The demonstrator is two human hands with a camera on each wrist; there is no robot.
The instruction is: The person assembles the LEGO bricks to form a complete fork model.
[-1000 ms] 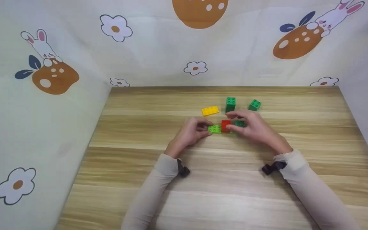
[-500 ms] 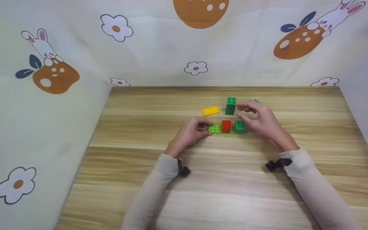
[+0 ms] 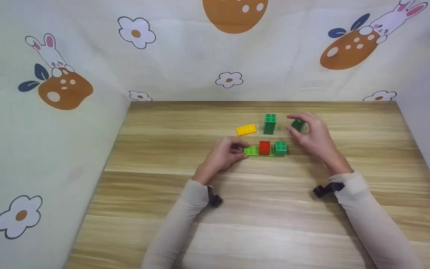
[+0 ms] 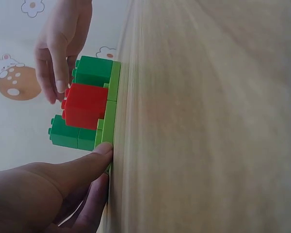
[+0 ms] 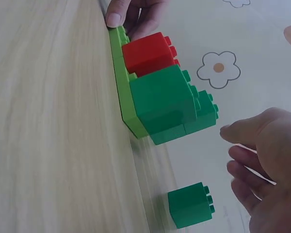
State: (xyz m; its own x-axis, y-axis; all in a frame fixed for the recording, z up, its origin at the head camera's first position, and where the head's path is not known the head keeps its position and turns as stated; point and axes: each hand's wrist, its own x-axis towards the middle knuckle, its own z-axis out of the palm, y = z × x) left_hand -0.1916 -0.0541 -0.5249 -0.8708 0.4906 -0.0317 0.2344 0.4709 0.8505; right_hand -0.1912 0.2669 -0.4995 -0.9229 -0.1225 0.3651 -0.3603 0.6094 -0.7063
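Note:
My left hand (image 3: 221, 155) pinches the left end of a light green toy-brick base (image 3: 251, 150) lying on the table. A red brick (image 3: 264, 148) stands on the base's middle, and a green brick (image 3: 280, 148) on its right end, with a narrow gap between the two. At the back right, my right hand (image 3: 314, 132) hovers around a loose green brick (image 3: 297, 125), partly hidden in the head view. Its thumb and fingers are spread apart. In the right wrist view, that loose brick (image 5: 190, 206) sits below the fingers, apart from them.
A tall green brick stack (image 3: 270, 125) stands behind the red brick. Left of it lies a flat yellow plate (image 3: 246, 129). The wooden table (image 3: 259, 224) meets a patterned cloth wall (image 3: 185, 67) at the back.
My right hand has left the red brick and moved right and back, past the tall stack, to the loose green brick. The left hand stays at the base's end.

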